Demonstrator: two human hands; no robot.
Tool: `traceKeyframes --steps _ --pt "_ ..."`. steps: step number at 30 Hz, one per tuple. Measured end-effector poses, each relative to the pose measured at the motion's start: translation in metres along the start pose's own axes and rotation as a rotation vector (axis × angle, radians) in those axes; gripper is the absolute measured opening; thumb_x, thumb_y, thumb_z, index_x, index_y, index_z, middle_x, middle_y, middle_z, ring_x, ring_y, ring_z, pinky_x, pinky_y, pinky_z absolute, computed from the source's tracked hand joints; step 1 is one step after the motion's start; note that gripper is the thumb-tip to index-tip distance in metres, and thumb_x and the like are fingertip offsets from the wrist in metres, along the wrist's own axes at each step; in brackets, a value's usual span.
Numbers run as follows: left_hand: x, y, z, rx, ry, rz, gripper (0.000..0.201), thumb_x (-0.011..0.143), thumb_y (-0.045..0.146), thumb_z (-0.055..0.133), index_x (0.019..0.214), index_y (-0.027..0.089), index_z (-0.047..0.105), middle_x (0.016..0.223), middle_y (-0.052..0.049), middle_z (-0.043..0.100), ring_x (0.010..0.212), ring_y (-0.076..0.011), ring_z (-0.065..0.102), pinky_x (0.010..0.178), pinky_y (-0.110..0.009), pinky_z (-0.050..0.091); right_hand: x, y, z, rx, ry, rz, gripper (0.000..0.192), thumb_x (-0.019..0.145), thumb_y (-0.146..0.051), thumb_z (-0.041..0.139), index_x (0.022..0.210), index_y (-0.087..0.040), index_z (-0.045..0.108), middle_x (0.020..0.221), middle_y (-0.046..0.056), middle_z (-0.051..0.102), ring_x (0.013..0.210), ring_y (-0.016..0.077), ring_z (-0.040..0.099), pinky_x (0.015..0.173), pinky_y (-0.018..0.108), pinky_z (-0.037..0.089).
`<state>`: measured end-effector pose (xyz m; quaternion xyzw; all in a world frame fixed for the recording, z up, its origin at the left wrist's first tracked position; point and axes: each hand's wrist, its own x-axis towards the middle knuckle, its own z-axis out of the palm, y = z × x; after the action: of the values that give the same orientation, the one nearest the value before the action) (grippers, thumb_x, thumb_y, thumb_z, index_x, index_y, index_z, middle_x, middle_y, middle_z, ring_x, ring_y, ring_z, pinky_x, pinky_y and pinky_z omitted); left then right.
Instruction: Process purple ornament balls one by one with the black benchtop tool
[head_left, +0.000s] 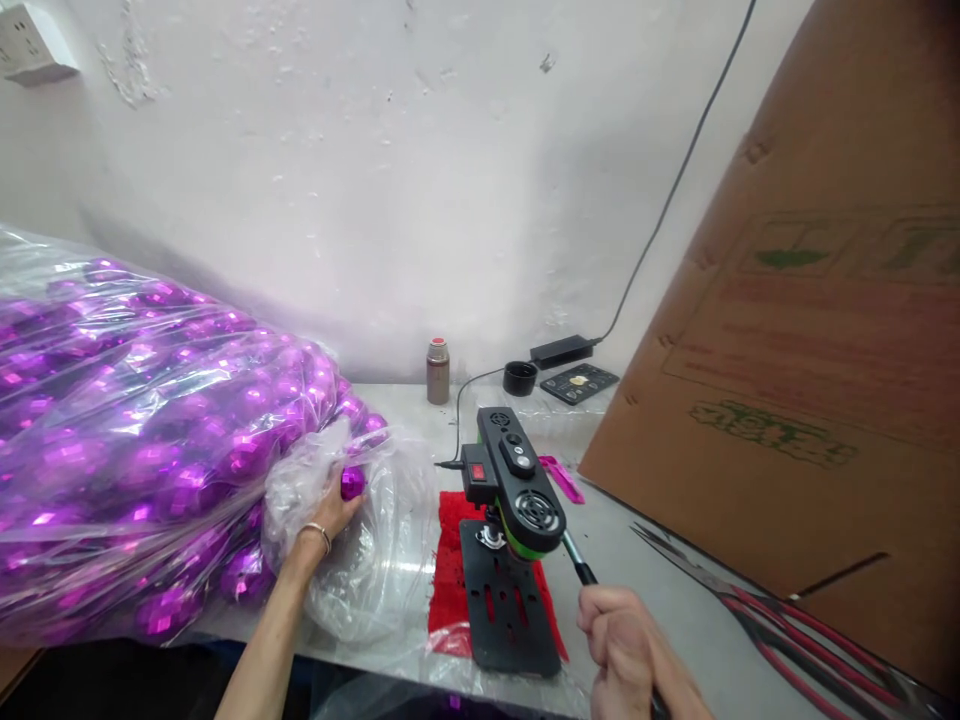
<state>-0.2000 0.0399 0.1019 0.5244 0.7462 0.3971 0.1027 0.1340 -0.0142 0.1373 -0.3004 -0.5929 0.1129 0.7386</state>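
My left hand (335, 508) reaches into the mouth of a clear plastic bag (375, 580). Its fingers are closed around a shiny purple faceted ball (352, 483). Many more such balls fill the large clear bag on the left. My right hand (621, 640) is wrapped round the black grip of a metal lever (575, 556). The lever leads to a black benchtop machine (517, 470) with round grilles and a red switch. Its slotted black base plate (511, 600) stands on a red cloth (448, 560). The plate's slots show red cloth beneath.
A flask (438, 372), a black round cup (520, 378), a power adapter (562, 350) and a dark flat card (580, 383) stand along the wall. A large cardboard box (787, 330) leans at right. Red-handled scissors (802, 640) and a pink plastic piece (561, 479) lie nearby.
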Motion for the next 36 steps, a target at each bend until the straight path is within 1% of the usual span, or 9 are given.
traceKeyframes --steps 5,9,13,16,20,24,27,31,36 --pt "-0.039 0.001 0.014 0.043 -0.263 0.091 0.078 0.061 0.019 0.083 0.137 0.024 0.067 0.140 -0.016 0.062 0.130 -0.0414 0.066 0.113 -0.055 0.051 -0.002 0.002 -0.001 -0.012 -0.024 -0.019 0.035 0.104 -0.008 0.051 0.071 -0.021 0.046 0.064 -0.002 0.048 0.059 0.0119 0.052 0.053 0.026 0.037" --pt "-0.073 -0.003 0.032 -0.096 -0.449 0.187 0.078 0.073 0.037 0.082 0.147 0.024 0.062 0.156 -0.021 0.055 0.151 -0.0427 0.048 0.125 -0.060 0.038 -0.001 0.000 -0.004 -0.012 -0.055 -0.007 0.035 0.105 -0.008 0.048 0.073 -0.021 0.047 0.065 -0.002 0.048 0.060 0.0119 0.052 0.054 0.026 0.038" --pt "-0.085 0.001 0.051 -0.414 -0.354 -0.023 0.087 0.081 0.058 0.072 0.154 0.016 0.051 0.161 -0.024 0.053 0.151 -0.0391 0.050 0.127 -0.055 0.038 0.002 -0.004 -0.002 -0.026 -0.047 -0.011 0.036 0.105 -0.010 0.048 0.071 -0.022 0.045 0.063 -0.003 0.046 0.059 0.0122 0.052 0.053 0.025 0.037" --pt "-0.089 0.008 0.059 -0.407 -0.293 -0.159 0.093 0.067 0.062 0.081 0.144 0.014 0.060 0.148 -0.025 0.065 0.138 -0.0440 0.062 0.120 -0.057 0.046 0.003 -0.006 -0.001 -0.031 -0.040 -0.018 0.036 0.105 -0.009 0.047 0.071 -0.022 0.044 0.063 -0.003 0.045 0.060 0.0118 0.052 0.053 0.024 0.037" --pt "-0.096 0.021 0.063 -0.397 -0.232 -0.220 0.091 0.062 0.066 0.084 0.135 0.015 0.065 0.130 -0.020 0.075 0.125 -0.0441 0.070 0.115 -0.059 0.049 0.002 -0.004 0.000 -0.026 -0.033 -0.019 0.037 0.105 -0.009 0.047 0.071 -0.022 0.044 0.062 -0.003 0.044 0.060 0.0125 0.051 0.054 0.025 0.039" --pt "-0.115 0.035 0.071 -0.777 -0.128 -0.457 0.087 0.067 0.081 0.081 0.127 0.019 0.067 0.132 -0.017 0.075 0.126 -0.0387 0.071 0.113 -0.053 0.054 0.009 -0.009 0.001 -0.020 -0.029 -0.002 0.039 0.106 -0.009 0.046 0.070 -0.022 0.044 0.062 -0.003 0.044 0.059 0.0117 0.050 0.053 0.025 0.038" --pt "-0.137 0.049 0.084 -1.082 -0.182 -0.579 0.091 0.071 0.090 0.073 0.128 0.019 0.068 0.130 -0.017 0.076 0.122 -0.0366 0.073 0.106 -0.049 0.060 0.021 -0.017 0.004 -0.036 -0.044 0.047 0.040 0.109 -0.011 0.046 0.070 -0.021 0.044 0.064 -0.003 0.047 0.058 0.0104 0.049 0.054 0.025 0.037" --pt "-0.159 0.069 0.105 -1.057 -0.314 -0.521 0.087 0.080 0.085 0.072 0.136 0.019 0.065 0.140 -0.017 0.072 0.133 -0.0368 0.067 0.114 -0.049 0.054 0.035 -0.027 0.005 -0.067 -0.067 0.102 0.041 0.110 -0.017 0.047 0.069 -0.021 0.047 0.063 -0.003 0.047 0.056 0.0105 0.047 0.052 0.026 0.036" --pt "-0.159 0.080 0.127 -0.707 -0.191 -0.326 0.092 0.071 0.075 0.078 0.139 0.016 0.059 0.145 -0.020 0.066 0.140 -0.0415 0.060 0.122 -0.055 0.045 0.033 -0.027 0.002 -0.072 -0.096 0.100 0.040 0.110 -0.018 0.046 0.071 -0.021 0.049 0.064 -0.003 0.047 0.057 0.0110 0.049 0.052 0.025 0.038"
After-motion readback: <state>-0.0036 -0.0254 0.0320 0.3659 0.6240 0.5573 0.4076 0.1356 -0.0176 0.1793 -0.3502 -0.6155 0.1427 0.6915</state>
